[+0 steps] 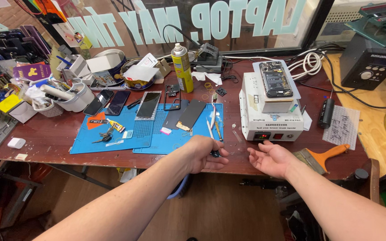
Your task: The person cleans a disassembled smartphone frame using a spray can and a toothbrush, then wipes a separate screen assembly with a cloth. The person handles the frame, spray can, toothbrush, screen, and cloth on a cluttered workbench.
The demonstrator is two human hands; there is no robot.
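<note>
From the head view, nearest to us are our 2 bare forearms, reaching out over the front edge of the dark red-brown wooden table (45, 138). Our left hand (204, 154) sits at that edge, its grip curled shut around a small dark slim tool (215, 154), only the tip of which shows past the fingers; we cannot tell what kind of tool it is. Our right hand (271, 158) lies just beside it, palm turned up, grip slack and open, holding nothing.

Just beyond the right hand, nearly touching its fingertips, stands the white box-shaped heating machine (269, 118) with a small red display on its front face. On its top plate lies an opened black phone with bare circuitry (275, 79), long axis running away from us. The right hand is the nearer of the 2 to it.

Ahead of the left hand lie the blue rubber work mats (148, 131), carrying black phone screens and loose tweezers. An orange-handled flat brush (325, 156) rests right of the right hand.
</note>
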